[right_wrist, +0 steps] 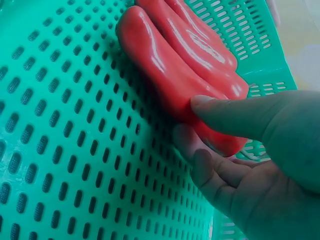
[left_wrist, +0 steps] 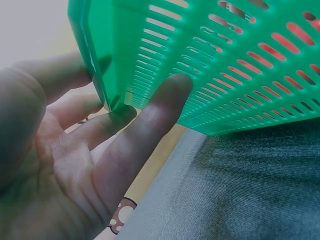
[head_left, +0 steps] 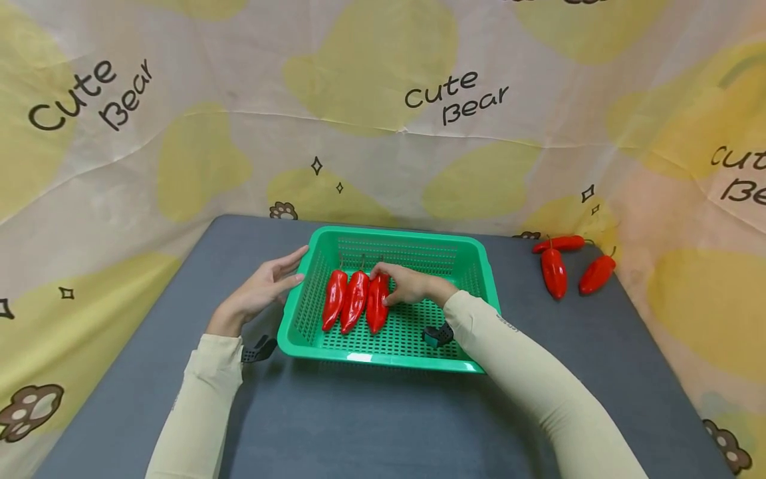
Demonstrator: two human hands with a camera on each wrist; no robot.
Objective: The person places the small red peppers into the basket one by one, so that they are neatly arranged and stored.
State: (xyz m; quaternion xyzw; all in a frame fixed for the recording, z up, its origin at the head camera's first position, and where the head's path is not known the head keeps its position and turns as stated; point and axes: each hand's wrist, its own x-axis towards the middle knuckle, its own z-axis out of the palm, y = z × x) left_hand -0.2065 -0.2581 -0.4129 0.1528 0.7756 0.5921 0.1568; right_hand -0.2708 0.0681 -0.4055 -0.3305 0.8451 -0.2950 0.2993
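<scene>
Inside a green perforated plastic basket [head_left: 407,362] on the table, three glossy red peppers lie side by side, stems toward the back. My right hand [head_left: 413,285] reaches into the basket and pinches the rightmost red pepper [head_left: 376,313] near its stem end. In the right wrist view, the thumb presses on top of this pepper while the fingers are at its side. The middle pepper [head_left: 354,303] and the left pepper [head_left: 334,299] lie beside it. My left hand [head_left: 257,289] touches the basket's left side from outside, its fingers at the rim and thumb along the slotted wall [left_wrist: 165,75].
Several things stand around on the grey table [head_left: 359,426]: at the back right lie three more red peppers, one upright-pointing pepper [head_left: 554,276], one slanted pepper [head_left: 597,275] and one sideways pepper [head_left: 565,243]. A printed cloth [head_left: 371,179] hangs behind the table.
</scene>
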